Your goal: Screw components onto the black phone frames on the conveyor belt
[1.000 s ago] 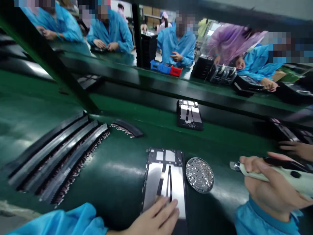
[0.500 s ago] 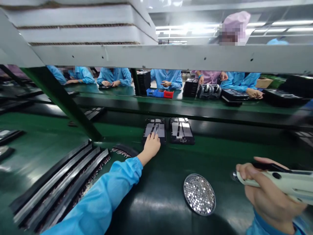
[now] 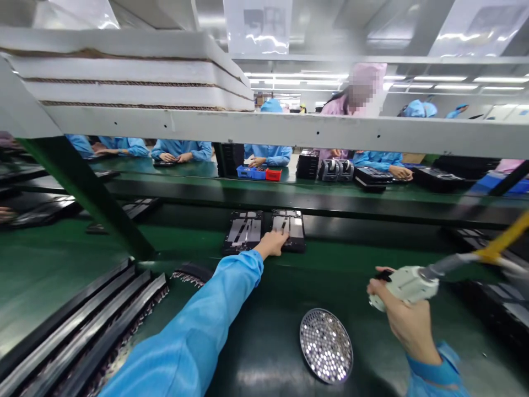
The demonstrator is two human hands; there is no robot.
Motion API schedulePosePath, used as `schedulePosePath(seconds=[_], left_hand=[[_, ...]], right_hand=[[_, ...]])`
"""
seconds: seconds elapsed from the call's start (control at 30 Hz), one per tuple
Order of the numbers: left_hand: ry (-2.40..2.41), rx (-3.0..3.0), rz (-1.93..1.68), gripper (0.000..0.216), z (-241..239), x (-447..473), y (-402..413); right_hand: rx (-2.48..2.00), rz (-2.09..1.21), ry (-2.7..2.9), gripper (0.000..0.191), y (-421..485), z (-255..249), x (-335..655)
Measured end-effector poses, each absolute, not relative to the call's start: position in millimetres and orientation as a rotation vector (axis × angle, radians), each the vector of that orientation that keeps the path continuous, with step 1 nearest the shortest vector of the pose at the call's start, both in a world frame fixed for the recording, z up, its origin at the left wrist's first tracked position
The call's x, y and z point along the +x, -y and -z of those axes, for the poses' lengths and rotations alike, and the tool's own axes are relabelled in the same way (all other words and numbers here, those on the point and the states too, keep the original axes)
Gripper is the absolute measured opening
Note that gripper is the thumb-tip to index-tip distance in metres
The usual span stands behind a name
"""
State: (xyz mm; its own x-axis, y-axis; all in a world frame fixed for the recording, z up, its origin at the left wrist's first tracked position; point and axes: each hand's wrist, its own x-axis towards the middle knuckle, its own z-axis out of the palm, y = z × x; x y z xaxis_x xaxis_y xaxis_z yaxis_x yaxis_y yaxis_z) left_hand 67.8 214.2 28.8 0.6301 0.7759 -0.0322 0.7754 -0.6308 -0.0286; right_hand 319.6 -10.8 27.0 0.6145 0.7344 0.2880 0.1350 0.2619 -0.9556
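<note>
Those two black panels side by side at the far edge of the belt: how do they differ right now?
The right panel has the left hand resting on its near edge; the left panel has nothing touching it. The left panel shows whole; the right panel's near corner is covered by fingers. Both are black frames with silver plates, lying flat side by side on the green belt. The right hand holds a screwdriver, away from both.

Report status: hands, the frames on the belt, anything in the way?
Left hand on right-hand frame, grip unclear. Right hand shut on screwdriver. Screw dish near side, clear of the reach.
</note>
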Motion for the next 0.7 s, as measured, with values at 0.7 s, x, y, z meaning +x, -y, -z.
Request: schedulePosePath(seconds=[0.7], left_hand=[[1.092, -2.833, -0.061, 0.065, 2, -93, 132]], right_hand=[[-1.19, -0.444, 0.795, 0.04, -11, -29, 355]])
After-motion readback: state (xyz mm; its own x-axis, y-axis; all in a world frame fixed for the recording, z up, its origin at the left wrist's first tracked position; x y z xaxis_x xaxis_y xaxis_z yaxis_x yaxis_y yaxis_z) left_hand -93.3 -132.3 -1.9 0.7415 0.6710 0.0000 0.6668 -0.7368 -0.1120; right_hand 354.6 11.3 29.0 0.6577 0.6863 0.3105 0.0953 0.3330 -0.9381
